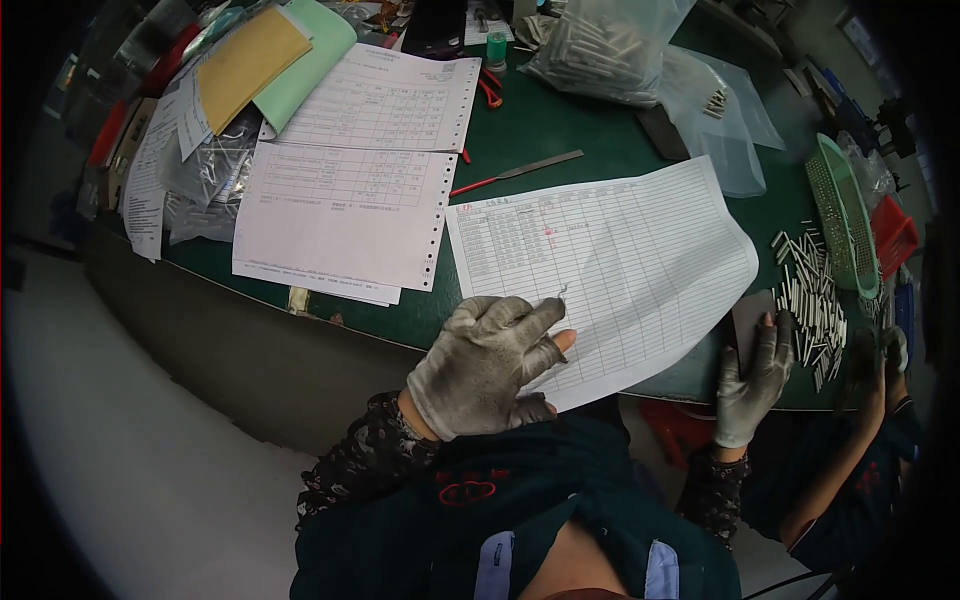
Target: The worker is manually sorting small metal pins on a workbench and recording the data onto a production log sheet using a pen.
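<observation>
My left hand [485,365], in a soiled grey-white glove with a bare fingertip showing, lies over the lower left corner of a ruled paper sheet [640,270]. Its fingers are bent over the sheet and its thumb sits low by the paper's edge. The sheet's right side curls up slightly. My right hand [757,390], in a similar glove, rests with fingers stretched out and thumb apart at a dark flat plate [752,322], near the table's front edge. Just right of it spreads a heap of short metal pins [815,300]. What lies beneath its palm is hidden.
Printed forms [350,190], a tan envelope [255,65] and bagged parts [215,175] occupy the left. A red-handled file [520,172] lies beyond the sheet. Farther back sits a bag of pins [605,45]. A green basket [842,215] and a co-worker's hand [880,365] are at right.
</observation>
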A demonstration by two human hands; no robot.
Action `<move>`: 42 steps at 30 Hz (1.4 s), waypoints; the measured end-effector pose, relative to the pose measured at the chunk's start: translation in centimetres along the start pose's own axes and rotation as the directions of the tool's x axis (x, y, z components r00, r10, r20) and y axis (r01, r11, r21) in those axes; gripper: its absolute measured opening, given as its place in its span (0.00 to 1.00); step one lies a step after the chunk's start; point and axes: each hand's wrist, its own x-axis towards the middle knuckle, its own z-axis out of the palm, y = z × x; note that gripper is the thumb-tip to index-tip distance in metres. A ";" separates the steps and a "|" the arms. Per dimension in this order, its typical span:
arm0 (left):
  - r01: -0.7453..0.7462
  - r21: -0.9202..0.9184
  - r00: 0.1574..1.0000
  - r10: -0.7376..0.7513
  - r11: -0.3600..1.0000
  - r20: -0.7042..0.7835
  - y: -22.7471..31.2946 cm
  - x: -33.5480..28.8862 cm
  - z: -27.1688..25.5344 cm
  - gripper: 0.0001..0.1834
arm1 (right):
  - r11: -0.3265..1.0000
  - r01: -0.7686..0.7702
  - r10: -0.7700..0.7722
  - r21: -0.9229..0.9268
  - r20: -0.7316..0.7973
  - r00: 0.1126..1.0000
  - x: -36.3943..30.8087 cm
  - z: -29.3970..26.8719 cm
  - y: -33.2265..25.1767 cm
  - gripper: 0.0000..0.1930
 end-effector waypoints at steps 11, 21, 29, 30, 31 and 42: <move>0.023 -0.040 1.000 -0.022 0.999 0.015 0.1 0.2 -0.2 0.41 | 1.000 0.017 -0.017 -0.022 -0.013 1.000 -0.3 0.7 0.5 0.30; 0.023 -0.076 1.000 -0.022 0.997 0.007 0.0 0.3 -0.3 0.41 | 1.000 0.003 -0.003 0.002 0.009 1.000 -0.1 0.7 0.4 0.29; 0.024 -0.047 0.999 -0.023 0.999 0.026 0.1 0.3 -0.3 0.42 | 1.000 -0.017 0.016 0.018 0.032 0.999 -0.1 0.6 0.4 0.30; 0.024 -0.047 0.999 -0.023 0.999 0.025 0.1 0.3 -0.3 0.42 | 1.000 -0.017 0.016 0.017 0.032 0.999 -0.1 0.6 0.4 0.30; 0.025 -0.053 0.999 -0.024 0.998 0.022 0.1 0.3 -0.3 0.42 | 1.000 -0.018 0.017 0.022 0.032 0.999 -0.1 0.6 0.3 0.30; 0.034 -0.078 0.999 -0.032 0.996 0.017 0.1 0.3 -0.3 0.42 | 0.999 -0.036 0.034 0.040 0.037 0.999 -0.2 0.7 0.3 0.30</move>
